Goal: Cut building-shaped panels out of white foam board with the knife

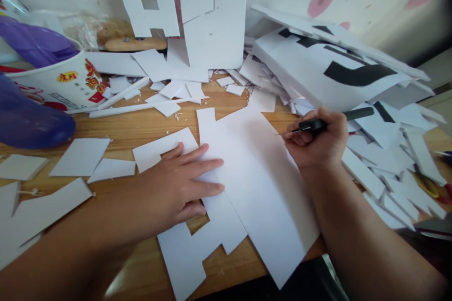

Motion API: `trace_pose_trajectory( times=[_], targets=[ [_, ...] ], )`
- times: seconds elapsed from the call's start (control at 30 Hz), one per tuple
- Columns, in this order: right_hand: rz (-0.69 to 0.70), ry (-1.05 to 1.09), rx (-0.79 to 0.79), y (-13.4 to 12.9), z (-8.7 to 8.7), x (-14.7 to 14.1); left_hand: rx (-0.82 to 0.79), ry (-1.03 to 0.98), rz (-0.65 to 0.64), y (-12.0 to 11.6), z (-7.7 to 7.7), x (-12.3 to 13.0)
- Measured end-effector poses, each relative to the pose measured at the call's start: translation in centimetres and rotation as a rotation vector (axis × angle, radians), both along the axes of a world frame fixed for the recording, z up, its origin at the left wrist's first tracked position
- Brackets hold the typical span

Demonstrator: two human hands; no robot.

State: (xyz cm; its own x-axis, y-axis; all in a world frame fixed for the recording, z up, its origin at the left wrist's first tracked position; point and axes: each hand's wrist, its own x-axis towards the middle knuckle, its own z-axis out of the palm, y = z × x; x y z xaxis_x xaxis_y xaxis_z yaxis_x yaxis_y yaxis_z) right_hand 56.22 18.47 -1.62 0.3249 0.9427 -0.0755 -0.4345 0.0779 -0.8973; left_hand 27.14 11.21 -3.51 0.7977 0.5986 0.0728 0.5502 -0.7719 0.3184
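Observation:
A large white board [261,164] lies on the wooden table [243,263], with a thin line running down its left part. My left hand [187,178] rests on its left side, fingers spread, touching the board and a smaller cut white piece [187,254] with notched edges. My right hand [318,138] is closed around a dark-handled craft knife [358,113]. The knife's thin tip points left, over or near the board's upper right edge; whether it touches cannot be told.
White offcuts [79,156] lie at the left, and more are heaped at the right. A paper bucket [67,80] and a blue object [31,117] stand at the left. Cut boards [215,33] stand behind. Scissors [429,186] lie at the far right.

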Motion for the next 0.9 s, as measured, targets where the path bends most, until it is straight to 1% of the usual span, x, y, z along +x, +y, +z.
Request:
trace_pose_trajectory(
  times=[0.2, 0.3, 0.43, 0.5, 0.57, 0.63, 0.73, 0.8, 0.9],
  targets=[
    [-0.028, -0.079, 0.111, -0.7, 0.3, -1.1, 0.013, -0.005, -0.001, 0.0, -0.1, -0.1],
    [-0.099, -0.078, 0.187, -0.9, 0.4, -0.8, 0.011, 0.001, 0.003, 0.0, -0.1, -0.2],
    [-0.21, -0.064, 0.244, -1.2, 0.9, -0.1, 0.012, 0.001, -0.003, 0.1, 0.1, -0.2],
    [-0.206, -0.064, 0.256, -1.3, 1.0, 0.0, 0.017, 0.013, -0.007, 0.1, 0.2, -0.2],
    [-0.116, -0.073, 0.195, -1.4, 0.9, -0.3, 0.024, 0.035, -0.008, 0.1, 0.3, -0.3],
    [0.027, -0.11, 0.091, -1.6, 0.6, -0.9, 0.028, 0.06, -0.007, 0.0, 0.4, -0.3],
    [0.217, -0.241, -0.038, -2.1, -0.2, -1.8, 0.016, 0.083, -0.012, 0.1, 0.7, -0.2],
    [0.298, -0.305, -0.082, -2.4, -0.7, -2.3, -0.006, 0.091, -0.01, 0.1, 0.9, -0.1],
    [0.368, -0.349, -0.079, -2.7, -1.2, -2.6, -0.035, 0.09, 0.002, 0.1, 1.0, 0.0]
  ],
)
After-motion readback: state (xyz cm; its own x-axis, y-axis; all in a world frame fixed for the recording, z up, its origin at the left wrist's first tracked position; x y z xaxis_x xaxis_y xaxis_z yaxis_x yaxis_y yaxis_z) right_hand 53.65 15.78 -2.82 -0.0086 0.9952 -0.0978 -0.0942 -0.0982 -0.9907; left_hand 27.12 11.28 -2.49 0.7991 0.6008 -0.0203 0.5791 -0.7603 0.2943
